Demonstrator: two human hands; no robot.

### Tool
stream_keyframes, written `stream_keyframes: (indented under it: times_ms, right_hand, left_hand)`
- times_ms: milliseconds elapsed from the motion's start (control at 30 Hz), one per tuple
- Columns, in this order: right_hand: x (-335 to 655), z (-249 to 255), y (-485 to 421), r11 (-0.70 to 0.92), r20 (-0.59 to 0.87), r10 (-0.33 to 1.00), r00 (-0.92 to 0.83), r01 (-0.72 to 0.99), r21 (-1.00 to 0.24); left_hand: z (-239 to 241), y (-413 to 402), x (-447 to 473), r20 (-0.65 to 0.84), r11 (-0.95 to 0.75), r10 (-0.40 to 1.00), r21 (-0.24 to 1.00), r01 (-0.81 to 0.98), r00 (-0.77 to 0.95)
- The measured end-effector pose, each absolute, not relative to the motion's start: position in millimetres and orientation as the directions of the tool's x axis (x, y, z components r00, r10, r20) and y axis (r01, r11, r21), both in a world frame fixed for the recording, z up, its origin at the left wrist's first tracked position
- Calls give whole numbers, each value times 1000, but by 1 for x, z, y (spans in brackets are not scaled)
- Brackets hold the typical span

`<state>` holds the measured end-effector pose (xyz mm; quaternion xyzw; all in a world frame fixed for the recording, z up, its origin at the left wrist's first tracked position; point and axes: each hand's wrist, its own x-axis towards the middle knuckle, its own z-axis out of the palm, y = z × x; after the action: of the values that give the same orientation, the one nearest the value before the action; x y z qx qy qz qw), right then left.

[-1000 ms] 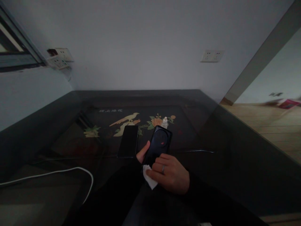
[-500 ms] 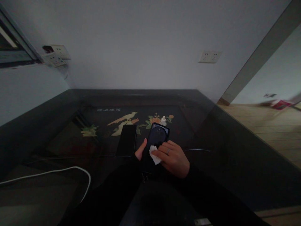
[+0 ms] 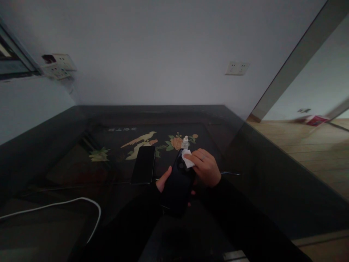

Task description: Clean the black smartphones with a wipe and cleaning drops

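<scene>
My left hand [image 3: 164, 179] grips a dark phone [image 3: 177, 185] from below, back side up, its thumb along the left edge. My right hand [image 3: 205, 165] pinches a small white wipe [image 3: 187, 160] and presses it on the phone's upper end. A second dark phone [image 3: 143, 164] lies flat on the table just to the left. A small white dropper bottle [image 3: 185, 142] stands upright just beyond my right hand.
The dark glass-topped table [image 3: 245, 153] has a bird and flower picture [image 3: 152, 140] under the glass. A white cable [image 3: 68, 203] loops across the near left. Wall sockets [image 3: 236, 68] sit on the back wall. Wooden floor [image 3: 308, 145] lies to the right.
My right hand has slid the white wipe from the phone's lower end up to its top end. The phone has tipped flatter in my left hand.
</scene>
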<state>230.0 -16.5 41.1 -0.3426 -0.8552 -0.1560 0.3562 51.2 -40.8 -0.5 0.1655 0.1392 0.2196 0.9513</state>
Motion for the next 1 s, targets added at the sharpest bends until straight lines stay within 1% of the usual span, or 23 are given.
stream_keyframes:
  times_ms: [67, 133, 333, 433, 567, 633, 733, 900, 1000]
  right_hand:
    - [229, 43, -16, 713, 708, 463, -533, 699, 59]
    - [228, 43, -16, 707, 710, 456, -537, 703, 78]
    - [238, 41, -15, 680, 717, 483, -502, 731, 54]
    - [238, 39, -14, 687, 737, 500, -455, 726, -19]
    - [231, 39, -19, 679, 764, 565, -312, 702, -215]
    - [225, 39, -23, 664, 742, 596, -307, 708, -240]
    - [215, 41, -27, 661, 714, 604, -352, 722, -203]
    - [204, 38, -34, 710, 665, 593, -455, 686, -163]
    - [208, 35, -38, 734, 616, 600, -510, 658, -170]
  left_hand:
    - [-5, -39, 50, -115, 854, 435, 368, -368, 893]
    - [-9, -37, 48, -71, 854, 418, 370, -365, 906]
    - [-15, -34, 46, -45, 826, 459, 389, -407, 887]
    - [-13, -34, 47, -51, 811, 477, 409, -418, 877]
    - [-10, -35, 48, -44, 810, 455, 435, -393, 890]
    - [-12, -35, 48, -56, 808, 435, 464, -362, 899]
    - [-19, -36, 49, -85, 809, 415, 490, -325, 906]
    - [-21, -36, 51, -125, 739, 603, 458, -493, 788]
    - [-14, -36, 48, -122, 723, 631, 451, -524, 766]
